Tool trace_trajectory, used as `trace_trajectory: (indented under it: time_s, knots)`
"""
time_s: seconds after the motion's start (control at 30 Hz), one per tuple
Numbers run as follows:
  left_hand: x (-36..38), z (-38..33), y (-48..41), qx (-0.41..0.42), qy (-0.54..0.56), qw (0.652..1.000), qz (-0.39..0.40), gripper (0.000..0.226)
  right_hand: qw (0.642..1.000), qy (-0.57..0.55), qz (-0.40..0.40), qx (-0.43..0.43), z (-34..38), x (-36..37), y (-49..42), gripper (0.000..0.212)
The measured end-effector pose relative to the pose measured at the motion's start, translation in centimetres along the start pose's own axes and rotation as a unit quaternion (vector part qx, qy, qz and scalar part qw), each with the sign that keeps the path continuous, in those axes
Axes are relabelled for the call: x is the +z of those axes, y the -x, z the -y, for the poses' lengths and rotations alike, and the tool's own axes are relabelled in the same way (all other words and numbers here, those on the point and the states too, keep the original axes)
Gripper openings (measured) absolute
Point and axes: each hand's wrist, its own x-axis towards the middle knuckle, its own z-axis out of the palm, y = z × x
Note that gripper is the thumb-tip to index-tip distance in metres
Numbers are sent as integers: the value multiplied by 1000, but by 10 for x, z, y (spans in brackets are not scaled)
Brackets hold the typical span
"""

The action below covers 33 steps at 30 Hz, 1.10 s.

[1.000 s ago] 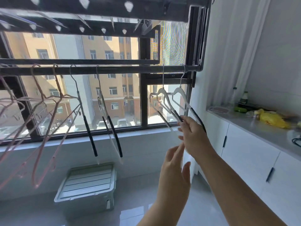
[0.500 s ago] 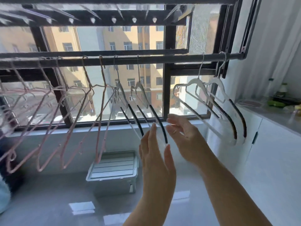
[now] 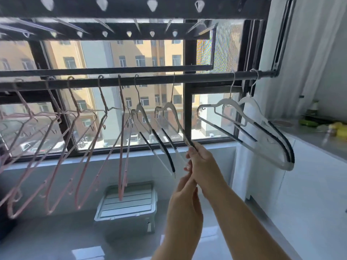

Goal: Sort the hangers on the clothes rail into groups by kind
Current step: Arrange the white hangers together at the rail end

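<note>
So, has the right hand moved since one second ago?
Yes: right hand went left, from the end white hangers to a hanger by the window post.

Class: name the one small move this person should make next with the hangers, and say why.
Probably slide the white hanger held by the right hand rightwards along the rail to join the two white hangers at its far end; it hangs apart from them, nearer the pink hangers.

Readable text: we find none in view.
Hangers [image 3: 227, 100]: we make out no brand or marking.
Storage box [image 3: 129, 203]: its lid shows us no label.
Bottles [image 3: 315, 106] on the bench [image 3: 309, 137]: too small and blurred for us to read.
</note>
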Motion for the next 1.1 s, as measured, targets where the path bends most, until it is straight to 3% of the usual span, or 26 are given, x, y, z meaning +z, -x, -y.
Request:
trace_trajectory:
  time_s: [0.4, 1.1]
  knots:
    - [26, -28, -3, 46, 79, 994, 60, 49, 997, 33, -69, -16, -2, -51, 0, 25]
    - [29, -31, 0, 7, 78, 989, 122, 58, 996, 40, -84, -7, 0, -64, -11, 22]
